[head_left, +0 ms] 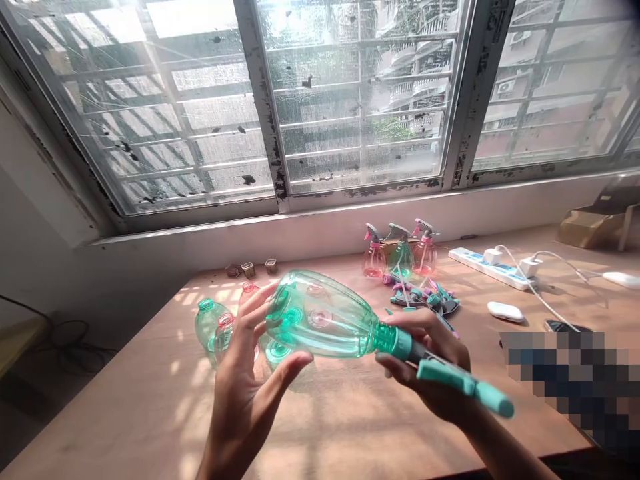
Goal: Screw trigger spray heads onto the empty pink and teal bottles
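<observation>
I hold a clear green spray bottle sideways above the wooden table. My left hand cups the bottle's base with fingers and thumb curled around it. My right hand grips the teal spray head at the neck, its nozzle pointing toward me on the right. Behind the held bottle lie empty green and pink bottles without heads.
Three assembled spray bottles stand near the window sill, with a heap of loose spray heads in front. A power strip with chargers, a white case and a cardboard box sit to the right. Small cubes lie at the back.
</observation>
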### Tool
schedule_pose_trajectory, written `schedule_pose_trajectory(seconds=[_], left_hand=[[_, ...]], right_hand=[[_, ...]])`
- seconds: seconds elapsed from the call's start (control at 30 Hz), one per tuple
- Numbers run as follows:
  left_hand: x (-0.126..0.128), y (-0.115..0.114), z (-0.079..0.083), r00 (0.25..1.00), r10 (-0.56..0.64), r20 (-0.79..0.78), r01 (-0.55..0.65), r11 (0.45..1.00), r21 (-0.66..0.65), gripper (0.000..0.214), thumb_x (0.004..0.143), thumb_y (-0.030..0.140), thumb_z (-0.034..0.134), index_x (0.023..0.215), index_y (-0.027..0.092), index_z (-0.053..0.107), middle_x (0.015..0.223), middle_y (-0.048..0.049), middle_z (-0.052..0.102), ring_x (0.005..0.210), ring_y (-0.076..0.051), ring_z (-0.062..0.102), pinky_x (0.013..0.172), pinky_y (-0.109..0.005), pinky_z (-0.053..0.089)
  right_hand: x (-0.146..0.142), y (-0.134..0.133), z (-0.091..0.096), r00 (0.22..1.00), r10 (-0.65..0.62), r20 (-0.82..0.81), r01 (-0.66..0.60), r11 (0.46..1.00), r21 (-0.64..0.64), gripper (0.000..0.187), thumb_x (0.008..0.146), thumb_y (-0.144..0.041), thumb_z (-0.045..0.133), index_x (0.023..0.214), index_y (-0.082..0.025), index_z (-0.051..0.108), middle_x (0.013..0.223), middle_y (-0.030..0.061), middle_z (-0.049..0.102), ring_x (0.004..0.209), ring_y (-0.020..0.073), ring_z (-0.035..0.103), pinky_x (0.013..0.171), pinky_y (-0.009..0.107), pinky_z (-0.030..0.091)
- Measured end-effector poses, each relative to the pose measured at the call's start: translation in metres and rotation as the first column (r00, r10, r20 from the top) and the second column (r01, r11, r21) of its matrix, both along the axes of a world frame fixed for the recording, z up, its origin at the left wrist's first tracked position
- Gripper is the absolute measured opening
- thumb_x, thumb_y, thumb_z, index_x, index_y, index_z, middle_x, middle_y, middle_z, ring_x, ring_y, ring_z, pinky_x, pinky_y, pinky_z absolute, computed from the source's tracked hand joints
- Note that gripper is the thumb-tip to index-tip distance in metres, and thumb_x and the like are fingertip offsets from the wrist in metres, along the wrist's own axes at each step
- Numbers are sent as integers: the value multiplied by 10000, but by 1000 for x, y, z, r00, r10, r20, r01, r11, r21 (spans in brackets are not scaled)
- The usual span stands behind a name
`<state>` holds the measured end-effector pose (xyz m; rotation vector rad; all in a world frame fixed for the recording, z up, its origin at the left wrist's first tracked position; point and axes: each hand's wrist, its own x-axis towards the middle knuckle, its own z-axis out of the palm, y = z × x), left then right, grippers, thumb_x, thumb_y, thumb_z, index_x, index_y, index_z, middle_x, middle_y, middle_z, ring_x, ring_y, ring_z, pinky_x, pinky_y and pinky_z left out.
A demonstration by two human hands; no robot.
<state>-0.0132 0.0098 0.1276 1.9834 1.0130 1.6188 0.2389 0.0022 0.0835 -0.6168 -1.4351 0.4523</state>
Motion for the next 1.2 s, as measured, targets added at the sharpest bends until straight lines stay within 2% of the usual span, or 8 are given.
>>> schedule_pose_trajectory(seconds=[0.1, 0.2, 0.4, 0.57, 0.7, 0.9, 1.07, 1.2], left_hand=[[0, 2, 1, 999, 5, -35, -1, 994, 108, 555, 954, 364, 840, 1467, 409, 630, 1644, -37, 554, 1554, -309, 492, 1182, -426, 549], [-1, 2, 3, 997, 43, -64, -31, 982, 185, 580, 971, 296, 822, 1489, 436, 602, 1614, -24, 584, 1567, -284, 479, 1204, -421, 530], [-11, 2, 0, 991, 43, -128, -32, 995, 91, 664, 939, 506, 820, 1536, 365, 568, 1703, -96, 468, 1566, -391, 451, 1302, -598, 388], [-11, 3, 0, 996, 79, -46, -78, 997, 29, 584, 968, 620, 724, 1474, 339, 643, 1649, -94, 548, 1525, -397, 498, 1322, -612, 340], [-10, 3, 0, 999, 31, 7, -31, 999, -12, 581, 954, 571, 775, 1487, 391, 630, 1691, -59, 501, 1540, -386, 490, 1307, -590, 384], [-8, 2, 2, 997, 12, -76, -3, 994, 108, 646, 925, 383, 871, 1502, 464, 591, 1661, -15, 533, 1604, -337, 418, 1310, -552, 406], [-9, 0, 4, 993, 16, -120, -4, 995, 103, 672, 904, 457, 878, 1509, 427, 588, 1692, -40, 493, 1617, -363, 386, 1336, -594, 347], [-7, -2, 6, 999, 36, 1, -36, 999, -15, 530, 947, 605, 770, 1421, 385, 678, 1668, -55, 532, 1603, -403, 396, 1313, -628, 361]], right_hand=[[-1, 5, 0, 933, 286, -220, -326, 928, -180, 224, 992, -364, 825, 1149, -310, 674, 658, -83, 713, 418, 134, 643, 415, 241, 482], [-3, 7, -1, 873, 372, -316, -450, 863, -230, 213, 1027, -422, 778, 1164, -316, 653, 696, -83, 722, 405, 110, 620, 410, 221, 453], [-6, 2, -4, 998, 61, -6, -61, 998, -10, 322, 927, -191, 864, 1180, -317, 711, 753, -35, 768, 528, 179, 709, 463, 275, 553], [-6, 5, -7, 968, -109, 227, 26, 940, 341, 611, 859, -67, 841, 1399, -289, 661, 918, 52, 839, 687, 266, 796, 490, 318, 605], [-10, 3, -3, 994, -77, 83, 63, 984, 167, 417, 857, -143, 891, 1211, -290, 728, 840, 19, 806, 630, 217, 756, 475, 266, 585], [-10, 1, 3, 958, 187, -216, -233, 949, -213, 197, 932, -370, 879, 1040, -292, 734, 614, -95, 651, 467, 109, 617, 472, 204, 553], [-5, 2, 3, 996, 36, -84, -47, 990, -131, 181, 917, -355, 885, 993, -290, 734, 628, -90, 679, 409, 89, 557, 404, 184, 495], [-1, -2, 3, 970, -182, 163, 156, 974, 161, 354, 845, -273, 944, 1128, -283, 732, 877, 13, 840, 629, 197, 774, 548, 265, 632]])
